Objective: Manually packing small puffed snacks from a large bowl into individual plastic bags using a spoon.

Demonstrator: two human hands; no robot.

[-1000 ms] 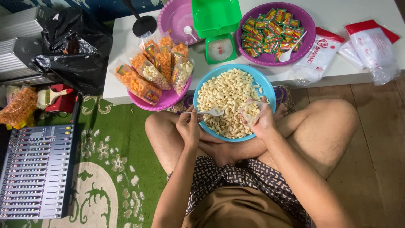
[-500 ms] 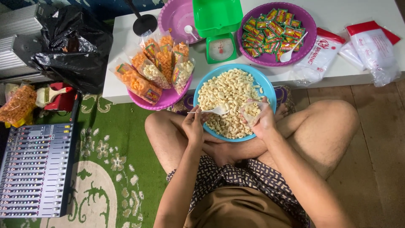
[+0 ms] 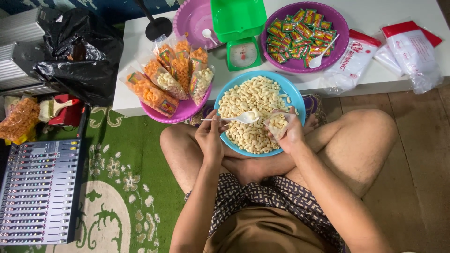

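Wooden flooring and a green patterned rug (image 3: pixel 117 187) lie under a person seated cross-legged before a low white table (image 3: pixel 375 77).

A blue bowl (image 3: pixel 296 100) of pale curled macaroni-shaped snacks (image 3: pixel 253 98) rests on the lap, directly beneath both grips. It is judged bulky but light, and would best be taken by its rim; the snacks look dry, brittle and easily crushed or spilled.

Beyond the left grip, a pink tray (image 3: pixel 185 110) holds filled packets (image 3: pixel 164 84) of orange and pale snacks. Beyond the right grip a purple bowl (image 3: pixel 340 28) of small green-and-red sachets (image 3: pixel 297 33) is seen, with a green kitchen scale (image 3: pixel 243 51) between the two.

A small clear plastic bag (image 3: pixel 276 124), partly filled, is pinched at its mouth by the right hand (image 3: pixel 290 136); the film is judged thin, limp and slippery, so its rim must be held open rather than its body squeezed.

A white plastic spoon (image 3: pixel 243 117), loaded with snacks, is clamped by its handle between the fingers of the left hand (image 3: pixel 208 138), its bowl just beside the bag's mouth. It is judged light and stiff, and should be kept level.

Hidden or unclear: the near rim of the blue bowl behind the hands, the scale's dial reading, the contents of the black bag (image 3: pixel 79 51) far left, and how full the clear bag is.
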